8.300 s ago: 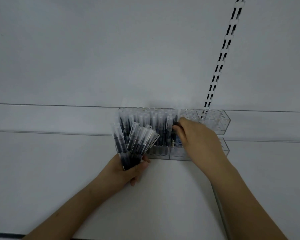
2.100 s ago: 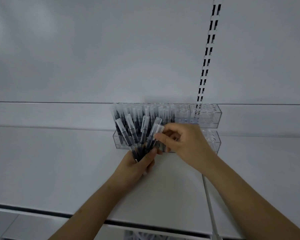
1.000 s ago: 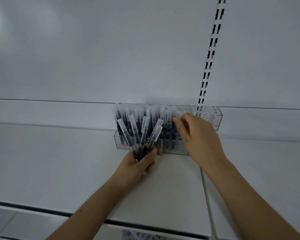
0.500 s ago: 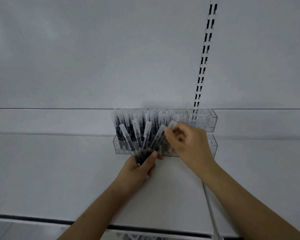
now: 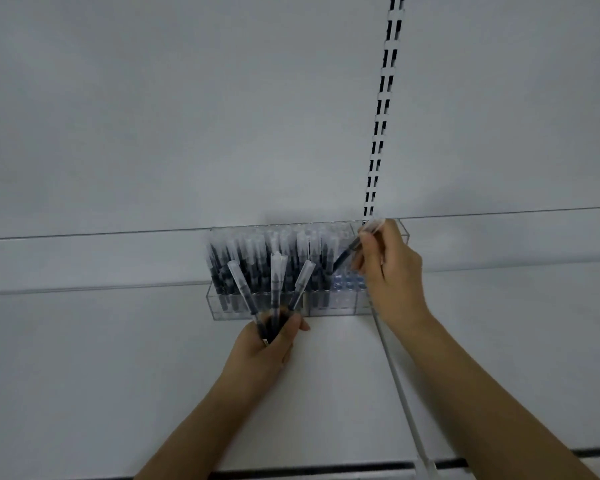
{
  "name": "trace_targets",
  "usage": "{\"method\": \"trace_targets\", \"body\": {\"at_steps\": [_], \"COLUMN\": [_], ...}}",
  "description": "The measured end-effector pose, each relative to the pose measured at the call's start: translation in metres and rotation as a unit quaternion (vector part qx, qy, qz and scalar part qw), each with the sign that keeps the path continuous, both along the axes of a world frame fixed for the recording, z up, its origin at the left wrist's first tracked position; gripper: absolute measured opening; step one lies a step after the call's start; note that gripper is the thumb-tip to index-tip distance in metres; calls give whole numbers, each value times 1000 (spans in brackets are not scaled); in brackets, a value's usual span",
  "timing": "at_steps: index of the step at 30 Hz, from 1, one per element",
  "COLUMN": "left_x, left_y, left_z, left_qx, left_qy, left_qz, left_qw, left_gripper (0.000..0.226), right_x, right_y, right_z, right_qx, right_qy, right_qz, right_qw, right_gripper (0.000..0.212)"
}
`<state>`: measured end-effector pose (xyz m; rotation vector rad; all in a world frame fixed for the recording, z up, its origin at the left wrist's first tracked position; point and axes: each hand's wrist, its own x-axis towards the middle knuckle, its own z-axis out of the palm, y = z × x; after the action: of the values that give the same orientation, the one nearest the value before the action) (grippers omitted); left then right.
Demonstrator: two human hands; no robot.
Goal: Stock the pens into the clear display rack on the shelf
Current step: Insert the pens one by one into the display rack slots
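While most slots of the rack (image 5: 222, 308) at frame centre were filled, right hand (image 5: 390, 271) pinched one pen (image 5: 347, 252) over its empty right end; left hand (image 5: 265, 344) gripped three spare pens (image 5: 274, 285).

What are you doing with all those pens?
A person is filling a clear display rack on a white shelf with pens. The left hand grips a small fan of about three pens by their lower ends, just in front of the rack. The right hand pinches a single pen, tilted with its tip pointing down toward the open slots near the rack's right end. Most of the rack's left and middle already stands full of pens.
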<state>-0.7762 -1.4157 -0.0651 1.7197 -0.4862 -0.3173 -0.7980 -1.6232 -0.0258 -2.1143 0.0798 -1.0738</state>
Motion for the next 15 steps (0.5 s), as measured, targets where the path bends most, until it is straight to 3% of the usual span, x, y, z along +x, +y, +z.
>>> {"method": "trace_targets", "body": {"at_steps": [3, 9, 13, 15], "left_x": [0, -2, -5, -6], "left_y": [0, -3, -3, -3], "left_z": [-1, 0, 2, 2], "left_qx": [4, 8, 15, 18], "left_qy": [-6, -4, -2, 3], "left_qz": [0, 9, 14, 18], "left_qw": [1000, 1000, 1000, 1000], "left_gripper": [26, 26, 25, 24], "right_x": [0, 3, 6, 10], "right_y": [-4, -3, -1, -1], "right_z": [5, 10, 14, 14], "right_qx": [-39, -87, -96, -144], "right_qy": [0, 13, 39, 79], "right_qz": [-8, -36, -34, -24], "right_qw": [999, 995, 994, 986], "right_gripper": [32, 38, 30, 26]}}
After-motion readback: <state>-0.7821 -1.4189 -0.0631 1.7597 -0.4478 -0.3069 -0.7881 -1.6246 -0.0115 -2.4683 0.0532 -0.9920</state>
